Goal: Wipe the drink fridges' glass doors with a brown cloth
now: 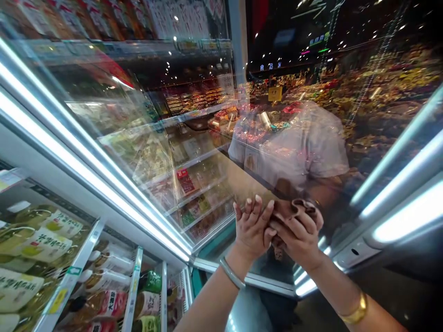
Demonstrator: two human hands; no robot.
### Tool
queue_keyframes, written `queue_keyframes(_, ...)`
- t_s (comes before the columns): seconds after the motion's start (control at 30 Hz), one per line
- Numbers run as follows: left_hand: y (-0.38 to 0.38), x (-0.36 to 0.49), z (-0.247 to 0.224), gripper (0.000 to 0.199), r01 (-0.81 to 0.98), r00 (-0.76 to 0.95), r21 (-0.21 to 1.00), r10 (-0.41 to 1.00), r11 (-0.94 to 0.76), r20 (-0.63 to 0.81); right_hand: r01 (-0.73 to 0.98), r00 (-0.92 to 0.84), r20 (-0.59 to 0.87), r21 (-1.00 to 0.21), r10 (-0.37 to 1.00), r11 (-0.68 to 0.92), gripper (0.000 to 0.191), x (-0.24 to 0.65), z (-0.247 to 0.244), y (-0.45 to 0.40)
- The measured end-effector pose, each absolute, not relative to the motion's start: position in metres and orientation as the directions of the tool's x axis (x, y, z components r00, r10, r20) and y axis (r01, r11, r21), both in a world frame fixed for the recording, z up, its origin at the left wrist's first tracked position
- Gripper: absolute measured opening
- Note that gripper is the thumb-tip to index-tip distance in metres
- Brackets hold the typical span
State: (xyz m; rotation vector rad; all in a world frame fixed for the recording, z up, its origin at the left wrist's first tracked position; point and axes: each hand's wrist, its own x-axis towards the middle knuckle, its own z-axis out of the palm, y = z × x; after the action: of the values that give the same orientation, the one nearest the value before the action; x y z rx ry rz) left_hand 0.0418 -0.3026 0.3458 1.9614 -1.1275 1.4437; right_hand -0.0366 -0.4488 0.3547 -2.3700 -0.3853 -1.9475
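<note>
Just right of the picture's lower middle, my right hand (301,233) is closed around a crumpled brown cloth (284,208). The cloth bunches up above the fingers, and a bit of it hangs below the palm. It is up against, or very near, the glass door (249,182) of a drinks cooler; contact cannot be made out for certain. Beside it, my left hand (252,226) has its fingers spread toward the same glass, its thumb side close to the cloth. A pale bangle circles my left wrist, and a gold bracelet my right.
Bottled drinks (44,242) fill slanted cooler shelves at lower left. Bright light strips (86,166) run along the frame on both sides. Packaged goods show through the glass, mixed with reflections of a person in a light shirt (311,143) and colourful store displays.
</note>
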Motion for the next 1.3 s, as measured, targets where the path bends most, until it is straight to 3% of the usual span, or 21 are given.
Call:
queue_keyframes(0.1, -0.312, 0.046, 0.363, 0.064, -0.801, 0.105, -0.139, -0.365, -0.582, 0.925, 0.181, 0.165, 0.972, 0.139, 0.170, -0.974, 0.024, -0.042, 0.371, -0.468)
queue_keyframes(0.2, -0.319, 0.042, 0.355, 0.067, -0.789, 0.135, -0.131, -0.377, -0.601, 0.916, 0.163, 0.176, 0.970, 0.137, 0.165, -0.977, 0.024, -0.050, 0.356, -0.478)
queue_keyframes(0.3, -0.315, 0.037, 0.341, 0.063, -0.790, 0.153, -0.128, -0.396, -0.600, 0.905, 0.204, 0.200, 0.968, 0.111, 0.152, -0.973, 0.018, -0.047, 0.336, -0.470)
queue_keyframes(0.4, -0.305, 0.039, 0.348, 0.064, -0.785, 0.157, -0.111, -0.368, -0.610, 0.916, 0.273, 0.185, 0.965, 0.131, 0.185, -0.953, 0.018, -0.036, 0.345, -0.459)
queue_keyframes(0.53, -0.301, 0.048, 0.376, 0.067, -0.749, 0.150, -0.077, -0.281, -0.658, 0.948, 0.272, 0.016, 0.981, 0.180, 0.192, -0.945, 0.045, -0.029, 0.375, -0.470)
queue_keyframes(0.63, -0.306, 0.051, 0.378, 0.072, -0.743, 0.142, -0.092, -0.291, -0.663, 0.946, 0.207, -0.052, 0.982, 0.189, 0.182, -0.960, 0.060, -0.032, 0.368, -0.484)
queue_keyframes(0.8, -0.300, 0.050, 0.365, 0.069, -0.770, 0.138, -0.121, -0.348, -0.626, 0.927, 0.102, 0.067, 0.989, 0.122, 0.129, -0.987, 0.044, -0.031, 0.347, -0.453)
queue_keyframes(1.0, -0.259, 0.070, 0.393, 0.074, -0.807, 0.107, -0.118, -0.340, -0.579, 0.934, 0.116, 0.031, 0.983, 0.176, 0.181, -0.977, 0.037, -0.012, 0.394, -0.427)
queue_keyframes(1.13, -0.249, 0.079, 0.392, 0.075, -0.835, 0.060, -0.166, -0.386, -0.525, 0.920, 0.037, -0.016, 0.997, 0.078, 0.077, -0.996, 0.035, -0.021, 0.387, -0.421)
queue_keyframes(1.23, -0.244, 0.073, 0.384, 0.072, -0.868, 0.080, -0.139, -0.409, -0.477, 0.909, 0.014, -0.012, 0.999, -0.032, -0.032, -0.999, 0.027, -0.020, 0.373, -0.394)
queue_keyframes(1.3, -0.236, 0.069, 0.386, 0.068, -0.900, 0.107, -0.102, -0.441, -0.423, 0.891, 0.066, 0.055, 0.998, -0.043, -0.039, -0.997, 0.021, -0.013, 0.378, -0.377)
